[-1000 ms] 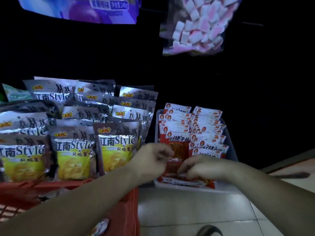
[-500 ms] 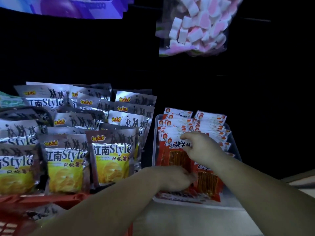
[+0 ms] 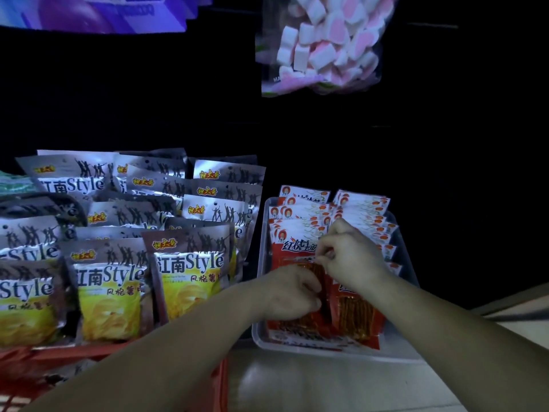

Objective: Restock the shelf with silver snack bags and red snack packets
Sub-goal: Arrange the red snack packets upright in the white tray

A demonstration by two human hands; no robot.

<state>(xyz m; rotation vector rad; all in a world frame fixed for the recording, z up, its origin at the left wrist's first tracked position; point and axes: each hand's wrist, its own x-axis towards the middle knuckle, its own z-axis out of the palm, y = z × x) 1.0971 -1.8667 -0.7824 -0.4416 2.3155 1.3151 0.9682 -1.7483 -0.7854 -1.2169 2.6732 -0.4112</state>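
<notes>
Rows of silver snack bags (image 3: 190, 263) with yellow fronts stand upright on the left of the shelf. To their right a clear plastic tray (image 3: 398, 349) holds two rows of red snack packets (image 3: 300, 233). My left hand (image 3: 292, 292) rests on the front red packet of the left row, fingers curled over its face. My right hand (image 3: 347, 254) pinches the top edge of a red packet in the middle of the tray. Another red packet (image 3: 359, 319) stands at the front of the right row.
A red plastic basket (image 3: 217, 385) sits below the silver bags at the lower left. A bag of pink and white marshmallows (image 3: 320, 43) hangs above the tray, a purple package (image 3: 98, 13) at top left. Pale floor shows under the tray.
My right hand moved up from the tray's front to the packet tops in the middle. My left hand slid from the silver bags' edge onto the front red packets. The view shifted right.
</notes>
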